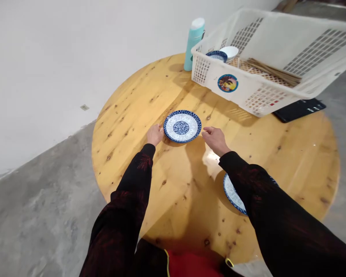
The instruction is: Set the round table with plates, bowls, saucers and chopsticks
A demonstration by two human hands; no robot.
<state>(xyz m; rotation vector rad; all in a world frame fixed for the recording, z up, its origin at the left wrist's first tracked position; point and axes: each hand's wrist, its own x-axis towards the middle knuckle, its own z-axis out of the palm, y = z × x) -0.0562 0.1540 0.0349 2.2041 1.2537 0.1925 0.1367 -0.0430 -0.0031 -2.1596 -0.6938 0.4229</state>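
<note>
Mid-frame, a round blue-and-white plate (182,126) lay on the yellow wooden bench (132,115) between left hand (155,134) and right hand (215,140), fingers curled, any grip impossible to tell. Lower right, a black sleeve (262,192) half-hid a second blue-rimmed plate (233,192); beyond stood a white plastic basket (213,77).

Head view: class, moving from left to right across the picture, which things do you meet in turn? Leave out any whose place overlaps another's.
Small pale rectangle on the wall → left hand → blue-and-white plate between the hands → right hand → flat black object.
</note>
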